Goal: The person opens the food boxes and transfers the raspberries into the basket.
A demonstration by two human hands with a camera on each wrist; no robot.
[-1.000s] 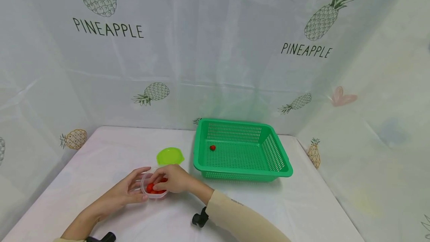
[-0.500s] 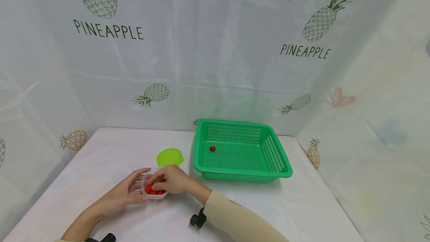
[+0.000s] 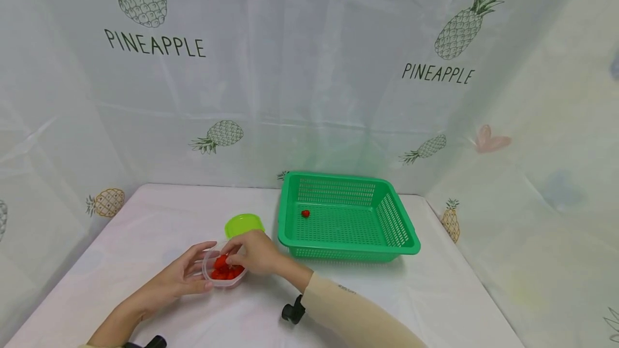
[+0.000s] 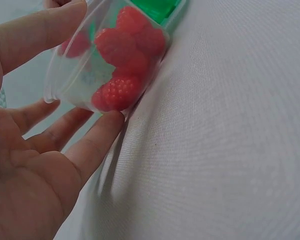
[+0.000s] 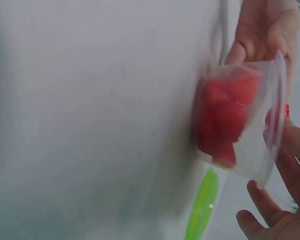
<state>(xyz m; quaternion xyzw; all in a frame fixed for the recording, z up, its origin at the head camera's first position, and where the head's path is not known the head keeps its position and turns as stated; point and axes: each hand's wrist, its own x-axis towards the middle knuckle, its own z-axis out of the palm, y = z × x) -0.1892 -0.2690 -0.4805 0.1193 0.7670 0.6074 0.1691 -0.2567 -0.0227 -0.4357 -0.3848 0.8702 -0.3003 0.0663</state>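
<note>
A small clear plastic container (image 3: 228,284) stands on the table with several bumpy red strawberries (image 4: 122,47) heaped in its lower part. My left hand (image 3: 176,278) holds it from the left, thumb on the near side and the other fingers (image 4: 97,142) around the far side and base. Over the opening, my right hand (image 3: 258,254) pinches one strawberry (image 3: 221,261) between thumb and fingertips. In the left wrist view this strawberry (image 4: 76,45) appears just inside the rim, above the heap. The right wrist view shows it partly hidden behind the rim.
A bright green lid (image 3: 242,223) lies right behind the container. To its right stands a green perforated basket (image 3: 348,248) holding a single strawberry (image 3: 306,213) near its left side. Hanging sheets with pineapple prints (image 3: 224,132) close off the back and sides.
My right hand has risen slightly and drawn back to the right, lifting a strawberry from the heap. My left hand and the container have stayed in place.
</note>
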